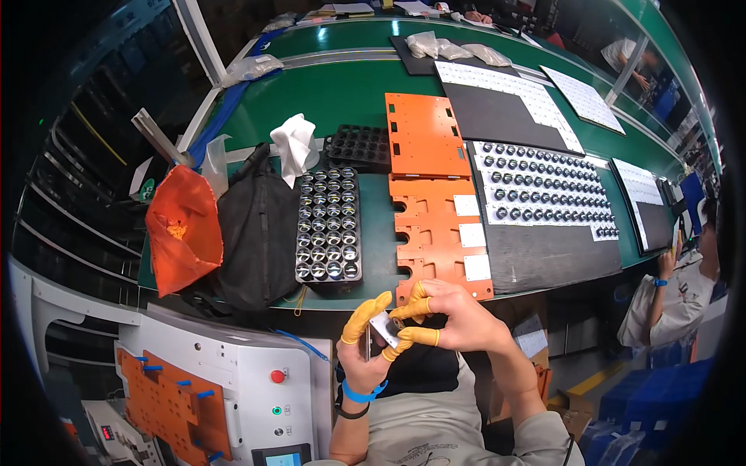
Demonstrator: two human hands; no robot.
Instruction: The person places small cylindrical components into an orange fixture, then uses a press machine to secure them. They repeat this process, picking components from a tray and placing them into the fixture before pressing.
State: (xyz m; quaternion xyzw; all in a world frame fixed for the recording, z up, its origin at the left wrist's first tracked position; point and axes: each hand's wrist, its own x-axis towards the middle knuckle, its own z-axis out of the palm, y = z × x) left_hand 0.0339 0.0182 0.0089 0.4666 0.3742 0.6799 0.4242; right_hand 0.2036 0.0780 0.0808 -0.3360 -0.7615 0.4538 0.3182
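Just in front of the table's near edge, my left hand [362, 365] holds a small white square plate [381, 327] between yellow-covered thumb and fingers. My right hand [468, 320], also in yellow finger cots, closes its thumb and fingertips on a dark round lens-like part [396, 325] at the plate's right side. Whether that part is fixed to the plate, I cannot tell. Beyond my hands lies an orange fixture base [435, 225] with white square plates in its right side. Its orange hinged panel [423, 133] lies folded back behind it.
A tray of shiny round lenses [328, 225] stands left of the fixture, near a black bag [256, 233] and an orange pouch [183, 233]. To the right, a dark board [544, 260] carries white plates with rows of black parts. A co-worker's arm [659, 299] is at far right.
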